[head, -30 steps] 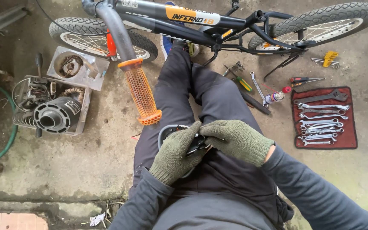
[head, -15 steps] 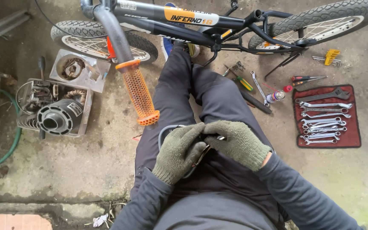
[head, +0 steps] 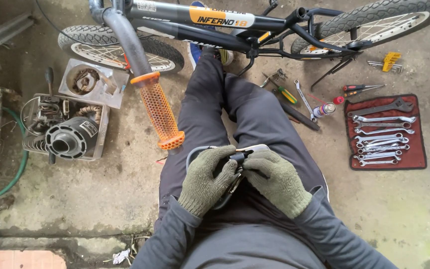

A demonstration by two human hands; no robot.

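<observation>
The person sits on the concrete floor [head: 115, 199] with both legs stretched toward a small bike [head: 255, 30]. Both hands wear green knit gloves. The left hand [head: 206, 179] has its fingers closed around a small dark part [head: 237, 158] with a grey cable loop, and it rests on the lap. The right hand [head: 276, 182] also grips this part from the other side, with fingers bent on it. The orange grip [head: 159, 110] of the handlebar hangs just beside the left knee. To the right, wrenches [head: 381, 134] lie on a red mat [head: 419, 159]. To the left stands a tray with engine parts [head: 68, 132].
</observation>
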